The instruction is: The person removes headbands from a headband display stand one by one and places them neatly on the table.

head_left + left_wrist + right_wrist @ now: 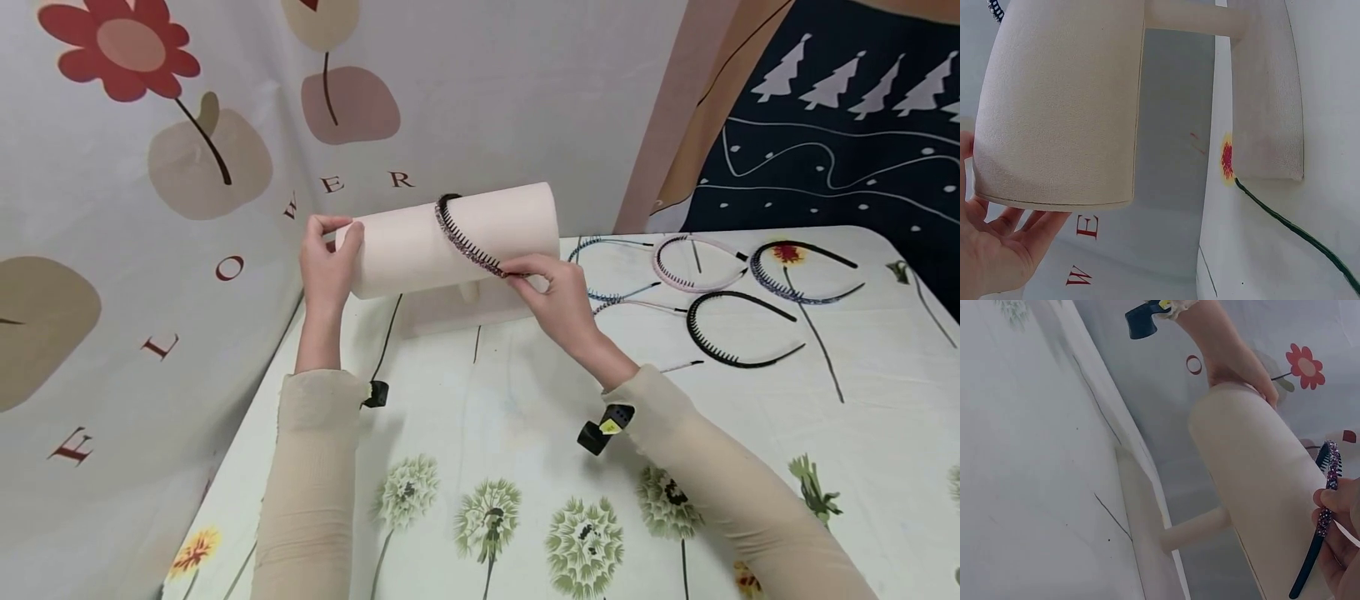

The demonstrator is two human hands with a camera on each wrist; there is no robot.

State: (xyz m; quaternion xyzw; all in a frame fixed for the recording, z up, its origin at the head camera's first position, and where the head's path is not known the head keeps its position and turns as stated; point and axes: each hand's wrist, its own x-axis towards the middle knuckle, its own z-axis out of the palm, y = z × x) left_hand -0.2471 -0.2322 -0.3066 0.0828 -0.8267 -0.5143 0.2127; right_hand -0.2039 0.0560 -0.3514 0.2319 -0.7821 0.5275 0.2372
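Observation:
A pale, cloth-covered cylinder on a short post, a headband stand, lies across the middle of the head view. My left hand grips its left end, thumb on the near side; in the left wrist view the fingers go behind the stand's edge. Around the cylinder sits a dark toothed headband with glittery stones. Its near end is pinched between thumb and fingers of my right hand. The right wrist view shows the headband's smooth black tip beyond the fingers. Its far end is hidden behind the cylinder.
Several headbands lie on the table right of the stand, among them a pink headband, a black headband and a blue glittery headband. A flower-printed cloth covers the table. A patterned backdrop rises close behind the stand.

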